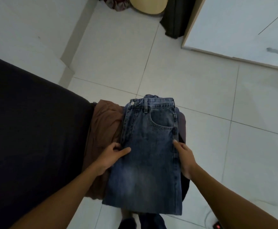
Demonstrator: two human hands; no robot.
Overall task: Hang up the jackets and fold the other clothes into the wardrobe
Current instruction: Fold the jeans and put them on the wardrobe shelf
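Note:
A folded pair of blue jeans (149, 146) lies on top of a stack, waistband pointing away from me. My left hand (111, 156) grips the stack's left edge, thumb on the denim. At the right edge, my right hand (183, 158) holds the side seam, fingers wrapped under. A folded brown garment (102, 123) sits under the jeans and sticks out to the left. A dark garment (182, 126) shows under the right edge. The stack is held above the tiled floor.
A black-covered bed (32, 129) fills the left. A white wardrobe door (244, 27) with a wooden edge stands at the upper right. A guitar body (147, 4) and a dark hanging cloth (176, 17) are at the top. White floor tiles (201, 90) spread ahead.

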